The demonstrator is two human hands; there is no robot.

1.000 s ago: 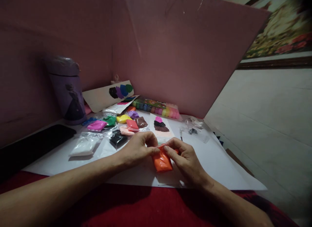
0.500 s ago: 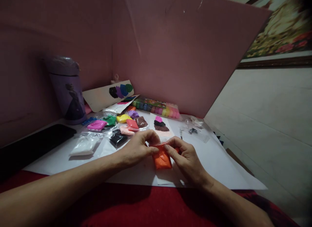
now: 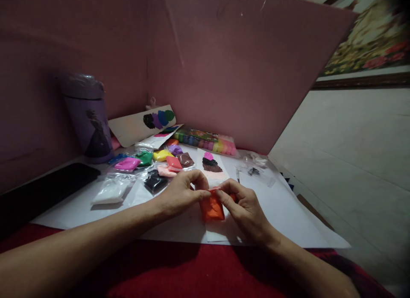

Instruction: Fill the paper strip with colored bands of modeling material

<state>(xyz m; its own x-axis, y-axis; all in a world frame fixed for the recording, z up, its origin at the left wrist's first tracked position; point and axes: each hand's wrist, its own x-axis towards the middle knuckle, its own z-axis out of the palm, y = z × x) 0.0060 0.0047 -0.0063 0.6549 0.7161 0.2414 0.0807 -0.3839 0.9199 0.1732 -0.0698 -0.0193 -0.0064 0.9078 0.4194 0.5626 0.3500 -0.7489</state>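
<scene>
The left hand [image 3: 184, 193] and right hand [image 3: 245, 206] each pinched, thumb against finger, the far edge of a flat, clear plastic bag of orange clay-like stuff [image 3: 214, 209] above a white paper strip [image 3: 219, 233]. An uneven tug, I judged, could split the film.

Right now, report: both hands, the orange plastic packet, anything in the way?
Left hand, right hand: pinching. Orange plastic packet: held by its top edge. Black plastic packet: near left hand, not blocking.
</scene>
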